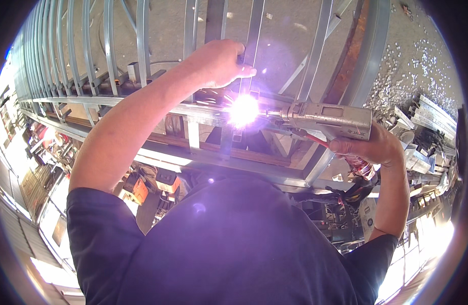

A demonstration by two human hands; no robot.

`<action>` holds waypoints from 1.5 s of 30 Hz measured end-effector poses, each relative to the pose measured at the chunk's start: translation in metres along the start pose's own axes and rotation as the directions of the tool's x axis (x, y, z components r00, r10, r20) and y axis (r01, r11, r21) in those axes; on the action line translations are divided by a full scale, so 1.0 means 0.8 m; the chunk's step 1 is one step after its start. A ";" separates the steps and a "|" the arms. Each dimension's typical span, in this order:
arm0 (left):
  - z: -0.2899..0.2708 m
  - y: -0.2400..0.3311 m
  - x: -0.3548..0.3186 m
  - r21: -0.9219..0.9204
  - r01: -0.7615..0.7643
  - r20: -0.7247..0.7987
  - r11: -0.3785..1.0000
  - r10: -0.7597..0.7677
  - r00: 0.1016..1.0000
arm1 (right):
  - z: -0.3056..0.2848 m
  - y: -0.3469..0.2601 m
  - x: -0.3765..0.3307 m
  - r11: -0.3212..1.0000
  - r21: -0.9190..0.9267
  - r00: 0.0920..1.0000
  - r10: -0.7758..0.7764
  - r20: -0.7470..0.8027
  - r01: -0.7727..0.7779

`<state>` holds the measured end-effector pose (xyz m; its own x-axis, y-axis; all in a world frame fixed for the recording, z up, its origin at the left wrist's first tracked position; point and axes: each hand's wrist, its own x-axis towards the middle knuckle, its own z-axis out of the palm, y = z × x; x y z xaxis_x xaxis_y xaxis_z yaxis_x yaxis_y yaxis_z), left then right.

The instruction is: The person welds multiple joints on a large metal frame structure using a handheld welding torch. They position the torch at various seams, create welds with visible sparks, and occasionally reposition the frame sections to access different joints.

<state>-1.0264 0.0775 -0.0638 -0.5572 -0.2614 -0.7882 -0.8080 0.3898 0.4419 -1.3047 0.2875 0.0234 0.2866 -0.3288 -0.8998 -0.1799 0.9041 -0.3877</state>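
My left hand reaches across the metal frame, its fingers and thumb closed on an upright square metal bar. Just below those fingers burns a white-violet welding arc, with sparks flying off to the left. Its glare hides the joint where the bar meets the long frame rail. From the right, my right hand grips a grey, boxy welding gun, whose nozzle points left into the glare. A thin red rod or cable runs beside the thumb.
Parallel metal bars line the left of the frame over a concrete floor. Shiny metal bits are scattered at the far right, near stacked metal pieces. Orange-and-dark boxes stand below the frame.
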 end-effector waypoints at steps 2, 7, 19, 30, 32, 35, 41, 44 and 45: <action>-0.001 0.001 0.000 0.005 -0.020 -0.013 1.000 0.020 1.000 | 0.003 -0.001 -0.002 0.996 0.081 0.999 -0.047 0.021 0.045; 0.007 -0.003 -0.005 -0.051 -0.026 -0.068 0.998 0.022 0.997 | 0.000 0.027 -0.019 0.986 0.082 0.989 -0.147 -0.016 0.148; 0.021 -0.002 -0.007 -0.005 0.028 -0.244 1.000 -0.029 0.969 | 0.073 0.143 -0.188 0.680 0.127 0.569 -0.479 -0.668 0.722; 0.004 0.016 -0.002 0.040 0.089 -0.293 0.995 -0.074 0.953 | 0.063 0.336 -0.464 0.526 -0.079 0.098 -0.301 -0.949 0.847; 0.029 0.022 -0.005 0.166 0.131 -0.524 0.977 -0.025 0.851 | 0.000 0.358 -0.520 0.633 -0.152 0.292 -0.539 -0.790 0.759; 0.053 0.100 -0.027 0.016 0.040 -0.489 0.999 -0.027 0.872 | -0.070 0.297 -0.508 0.726 0.075 0.518 -0.410 -0.751 0.683; 0.091 0.148 0.031 -0.036 0.034 -0.314 0.999 -0.044 0.949 | -0.069 0.159 -0.329 0.818 -0.092 0.672 -0.525 -0.523 0.568; 0.097 0.123 0.033 -0.131 0.059 -0.360 0.990 -0.103 0.927 | -0.055 0.093 -0.214 0.897 -0.043 0.871 -0.438 -0.222 0.440; 0.095 0.124 0.035 -0.139 0.053 -0.350 0.989 -0.099 0.932 | -0.057 0.092 -0.184 0.907 -0.052 0.897 -0.421 -0.139 0.417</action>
<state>-1.1074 0.1758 -0.0747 -0.5064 -0.5907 -0.6282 -0.8550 0.2490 0.4550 -1.4032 0.3898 0.1182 0.2018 -0.7130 -0.6715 -0.0927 0.6686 -0.7378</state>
